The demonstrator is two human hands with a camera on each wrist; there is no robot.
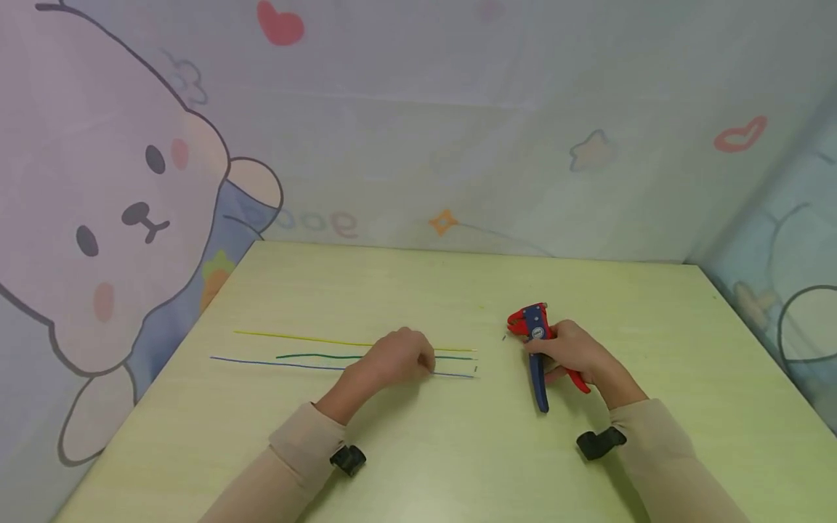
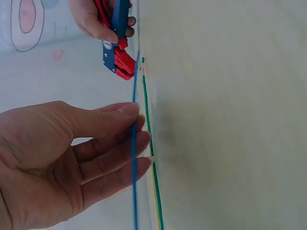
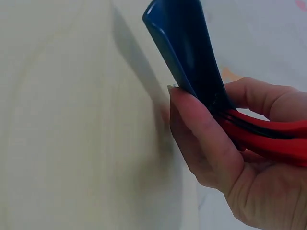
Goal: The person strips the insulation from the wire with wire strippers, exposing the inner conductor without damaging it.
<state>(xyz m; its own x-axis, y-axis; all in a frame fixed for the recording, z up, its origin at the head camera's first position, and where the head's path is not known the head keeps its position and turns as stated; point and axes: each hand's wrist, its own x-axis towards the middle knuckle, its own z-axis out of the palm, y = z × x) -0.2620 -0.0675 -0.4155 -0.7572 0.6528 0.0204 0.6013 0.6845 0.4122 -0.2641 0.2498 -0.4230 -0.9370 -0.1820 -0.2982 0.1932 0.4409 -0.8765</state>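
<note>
Between thumb and index finger, my left hand (image 1: 395,357) pinches a blue wire (image 1: 275,364). The left wrist view shows the blue wire (image 2: 135,177) crossing the fingers, lifted off the table there. A green wire (image 1: 317,355) and a yellow wire (image 1: 294,338) lie just beyond it, partly hidden behind the hand. To the right, my right hand (image 1: 572,352) grips a red and blue wire stripper (image 1: 535,319), its head pointing away from me. Close up in the right wrist view, fingers curl around its blue handle (image 3: 187,43) and red handle (image 3: 273,139).
A tiny wire scrap (image 1: 475,369) lies by the wires' right ends, and another scrap (image 1: 503,337) is beside the stripper's head. The pale wooden table (image 1: 445,465) meets a printed cloth backdrop (image 1: 418,160) at its far edge.
</note>
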